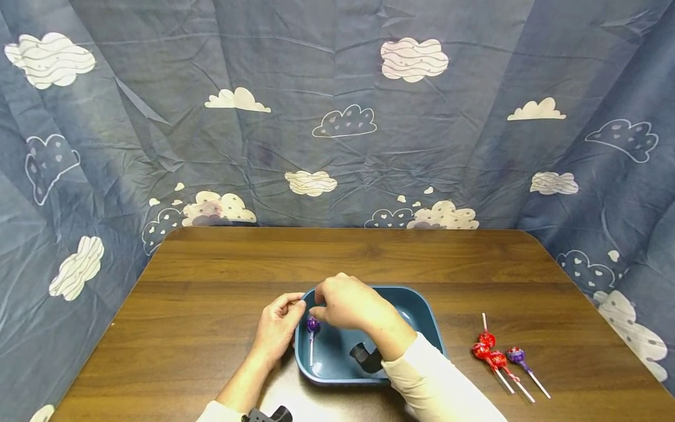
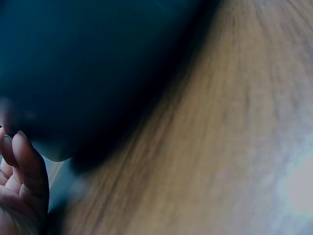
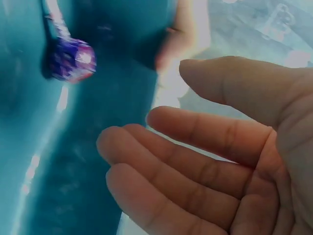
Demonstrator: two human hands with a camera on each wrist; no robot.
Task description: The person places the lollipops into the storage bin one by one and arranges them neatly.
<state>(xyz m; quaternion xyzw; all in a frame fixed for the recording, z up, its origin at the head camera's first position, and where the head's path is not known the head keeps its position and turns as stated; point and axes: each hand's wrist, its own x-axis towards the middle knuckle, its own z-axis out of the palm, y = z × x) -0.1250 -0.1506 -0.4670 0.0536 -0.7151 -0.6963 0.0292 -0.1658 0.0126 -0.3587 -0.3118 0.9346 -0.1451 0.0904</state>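
A blue rectangular bin (image 1: pixel 337 382) sits on the table, with one purple-wrapped lollipop (image 1: pixel 313 324) lying along its left side, stick toward the front. My left hand (image 1: pixel 276 325) holds the bin's left rim, thumb over the edge; in the left wrist view only its fingers (image 2: pixel 30 166) show beside the bin's dark wall. Over the bin's left part is my right hand (image 1: pixel 348 302), its thumb apart from the fingers and nothing between them. In the right wrist view, the lollipop's wrapped head (image 3: pixel 73 59) lies on the bin floor, a little away from the fingertips.
Right of the bin, several red-wrapped lollipops (image 1: pixel 497 359) lie bunched on the wooden table (image 1: pixel 221 328). Another purple lollipop (image 1: pixel 516 354) is beside them, stick pointing front right. A grey-blue curtain with cloud prints (image 1: pixel 343 158) hangs behind the table.
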